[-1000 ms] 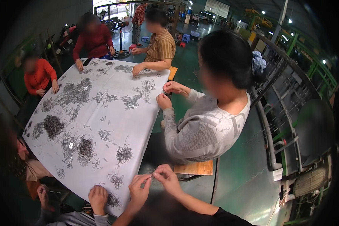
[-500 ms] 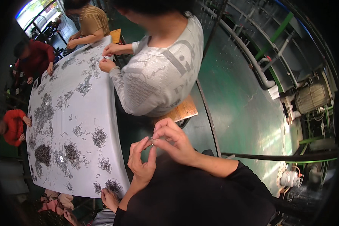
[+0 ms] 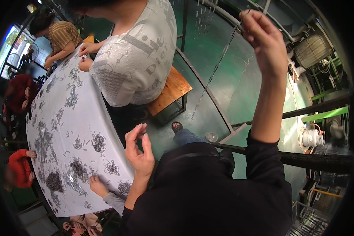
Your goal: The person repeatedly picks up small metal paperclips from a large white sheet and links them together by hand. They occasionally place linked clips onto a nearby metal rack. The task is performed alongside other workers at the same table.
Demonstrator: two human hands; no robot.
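Thin grey chain-like strand [image 3: 215,70], right of the bench [image 3: 87,114]
Hangs from the pinching right fingers [image 3: 255,28]; left fingers [image 3: 132,138] released, near the bench.

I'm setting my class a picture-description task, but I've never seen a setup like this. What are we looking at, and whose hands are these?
There is no robot here, just a person with two bare hands. A wide fisheye camera on their head looks down, so straight edges bend near the rim. The white table on the left carries loose heaps of thin, dark, wire-like pieces. Co-workers are around it, one in a light patterned top. The raised right hand seems to pinch a thin, dark strand, too blurred to identify. The left hand is partly open, with nothing visible in it.
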